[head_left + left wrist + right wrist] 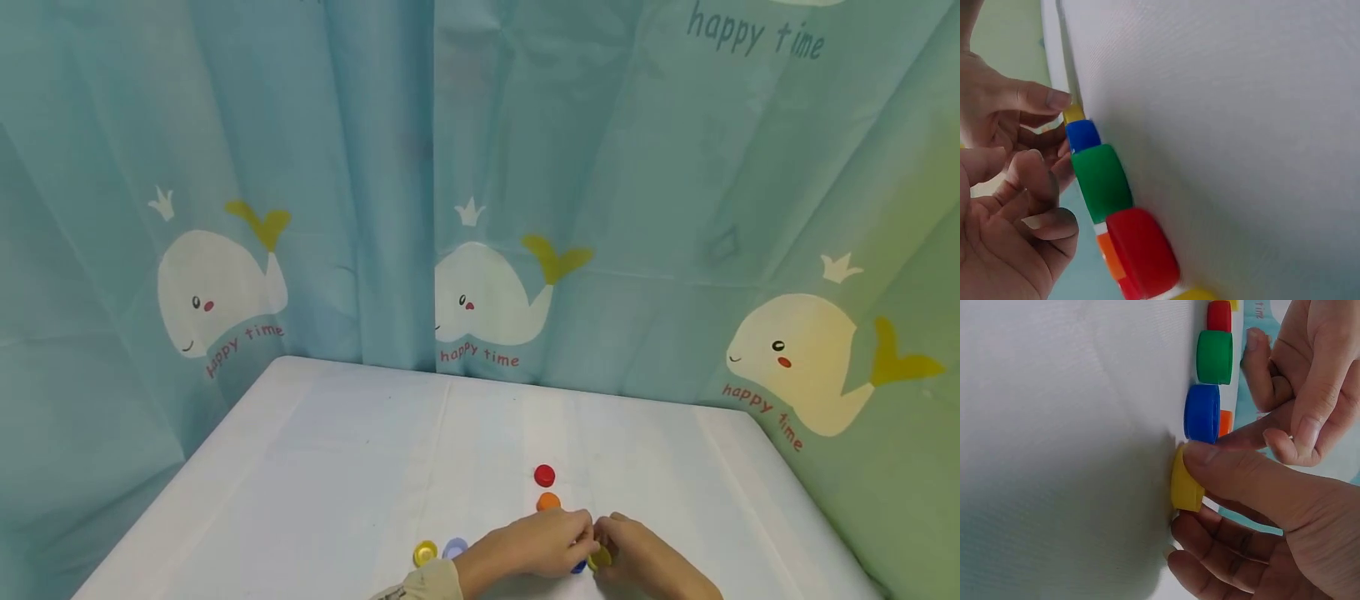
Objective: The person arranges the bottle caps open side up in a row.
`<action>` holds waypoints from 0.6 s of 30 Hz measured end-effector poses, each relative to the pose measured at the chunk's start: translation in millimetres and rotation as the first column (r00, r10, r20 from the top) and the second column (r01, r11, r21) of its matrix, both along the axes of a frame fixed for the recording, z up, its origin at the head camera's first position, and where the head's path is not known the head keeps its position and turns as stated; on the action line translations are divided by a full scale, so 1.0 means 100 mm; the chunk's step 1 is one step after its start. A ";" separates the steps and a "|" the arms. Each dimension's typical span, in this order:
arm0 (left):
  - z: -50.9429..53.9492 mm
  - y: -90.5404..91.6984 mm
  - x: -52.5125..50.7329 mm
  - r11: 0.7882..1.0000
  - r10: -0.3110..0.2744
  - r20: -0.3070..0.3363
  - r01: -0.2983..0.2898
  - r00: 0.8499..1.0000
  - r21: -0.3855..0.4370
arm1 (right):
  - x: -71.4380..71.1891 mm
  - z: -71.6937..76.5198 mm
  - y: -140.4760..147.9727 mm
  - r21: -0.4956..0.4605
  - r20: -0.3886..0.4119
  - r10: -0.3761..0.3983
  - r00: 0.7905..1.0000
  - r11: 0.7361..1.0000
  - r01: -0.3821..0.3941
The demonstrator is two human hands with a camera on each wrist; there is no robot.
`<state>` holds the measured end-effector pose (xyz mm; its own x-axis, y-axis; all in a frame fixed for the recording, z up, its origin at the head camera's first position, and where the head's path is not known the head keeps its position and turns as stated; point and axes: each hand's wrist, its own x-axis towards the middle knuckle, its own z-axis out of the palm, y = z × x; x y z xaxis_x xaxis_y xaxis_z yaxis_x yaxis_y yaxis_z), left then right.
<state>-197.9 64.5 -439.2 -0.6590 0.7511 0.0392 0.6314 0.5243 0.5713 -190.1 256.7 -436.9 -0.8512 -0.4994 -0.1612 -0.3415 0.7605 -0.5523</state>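
Note:
My right hand [645,557] pinches a yellow bottle cap [1186,484] between its thumb and fingers at the table surface. Right beside that cap is a blue bottle cap [1201,414], then a green bottle cap [1214,357] and a red one [1219,315] in a row. My left hand [547,543] is close to the right hand, over the row, its fingers loosely bent. Nothing shows in its grasp in the left wrist view. From the head camera, the left hand hides the green cap and the nearer red cap.
Farther back on the white table [360,467] lie another red cap [544,476] and an orange cap [548,502]. Left of the left forearm are a second yellow cap [424,552] and a lavender cap [454,547]. A whale-print curtain [375,208] hangs behind the table.

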 end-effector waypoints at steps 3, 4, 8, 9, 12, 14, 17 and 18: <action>0.03 -0.02 -0.02 0.999 0.044 0.001 -0.044 0.999 0.006 | 0.00 0.01 0.01 0.008 -0.003 0.005 1.000 1.000 -0.005; 0.04 -0.03 -0.04 0.998 0.061 0.008 -0.061 0.998 0.008 | -0.01 0.02 0.00 0.016 0.009 -0.010 1.000 1.000 0.010; 0.08 -0.09 -0.12 0.992 0.114 0.008 -0.114 0.993 0.045 | -0.05 0.08 -0.07 0.061 0.047 -0.080 0.996 0.995 0.077; 0.09 -0.12 -0.15 0.990 0.128 0.011 -0.129 0.992 0.060 | -0.07 0.10 -0.09 0.066 0.049 -0.092 0.995 0.994 0.088; 0.10 -0.22 -0.24 0.977 0.185 0.024 -0.186 0.983 0.103 | -0.10 0.14 -0.11 0.065 -0.020 -0.073 0.997 0.995 0.074; 0.14 -0.30 -0.30 0.967 0.238 0.051 -0.241 0.970 0.083 | -0.13 0.16 -0.14 0.071 -0.074 -0.077 0.994 0.994 0.082; 0.23 -0.42 -0.39 0.953 0.303 0.039 -0.303 0.952 -0.018 | -0.18 0.18 -0.18 0.099 -0.120 -0.106 0.987 0.988 0.118; 0.26 -0.46 -0.42 0.948 0.314 0.011 -0.313 0.949 -0.055 | -0.19 0.19 -0.20 0.106 -0.124 -0.122 0.985 0.985 0.135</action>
